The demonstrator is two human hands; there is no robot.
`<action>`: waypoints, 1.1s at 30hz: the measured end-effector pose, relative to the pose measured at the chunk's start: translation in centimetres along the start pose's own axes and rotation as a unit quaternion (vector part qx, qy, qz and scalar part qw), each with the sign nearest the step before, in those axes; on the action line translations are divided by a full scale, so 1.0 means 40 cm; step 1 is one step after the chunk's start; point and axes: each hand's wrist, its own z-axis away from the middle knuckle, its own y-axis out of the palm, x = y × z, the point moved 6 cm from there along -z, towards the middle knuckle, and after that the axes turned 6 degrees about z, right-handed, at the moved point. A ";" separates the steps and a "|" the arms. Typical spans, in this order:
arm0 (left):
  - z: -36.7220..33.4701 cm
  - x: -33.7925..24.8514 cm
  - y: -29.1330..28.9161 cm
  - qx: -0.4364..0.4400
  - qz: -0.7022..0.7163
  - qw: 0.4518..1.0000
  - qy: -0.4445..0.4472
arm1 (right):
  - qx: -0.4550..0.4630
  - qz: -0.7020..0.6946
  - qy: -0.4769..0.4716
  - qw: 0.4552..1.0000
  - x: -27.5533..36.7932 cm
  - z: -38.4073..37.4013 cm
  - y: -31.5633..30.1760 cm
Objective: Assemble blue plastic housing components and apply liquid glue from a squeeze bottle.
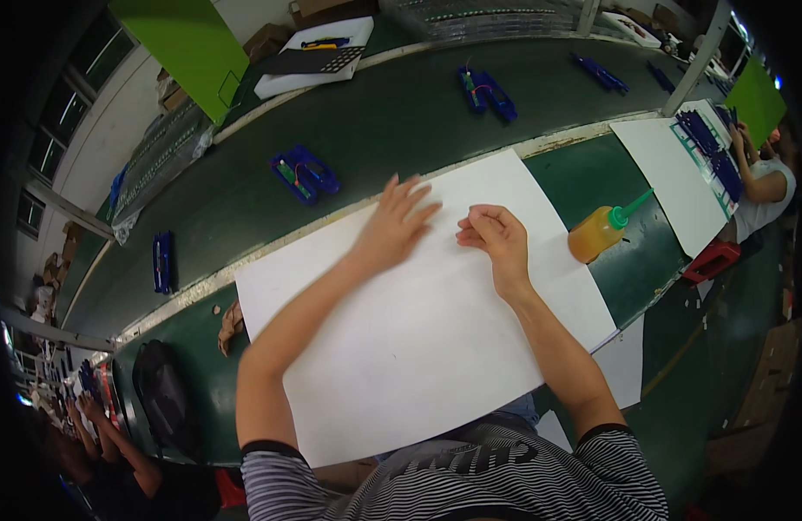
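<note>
Left grip (396, 227): spreads apart over white sheet (418, 347). Right grip (503, 243): curls, closure unclear. Bottle (594, 236): stands near, likely for reach.

The sheet (418, 347) was white, the table (575, 178) dark green, the bottle (592, 237) amber with a green nozzle (637, 205), the open casings (325, 180) blue with green boards (286, 172), the shirt (548, 473) black-and-white striped, the panel (184, 52) lime green.

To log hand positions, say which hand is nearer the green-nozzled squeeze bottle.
Right. The right hand is left of the green-nozzled squeeze bottle, over the white sheet; the left hand is farther left, near the sheet's far edge.
</note>
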 end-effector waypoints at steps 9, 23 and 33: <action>0.052 0.043 0.000 -0.143 0.010 0.977 -0.157 | -0.283 0.559 -0.187 0.756 0.090 -0.627 -0.126; 0.065 0.041 -0.026 -0.173 -0.001 0.963 -0.206 | 0.111 0.242 0.009 0.964 -0.053 -0.445 0.081; 0.268 -0.224 -0.064 -0.201 0.712 0.534 -0.410 | 0.222 0.347 -0.043 0.910 -0.008 0.362 0.051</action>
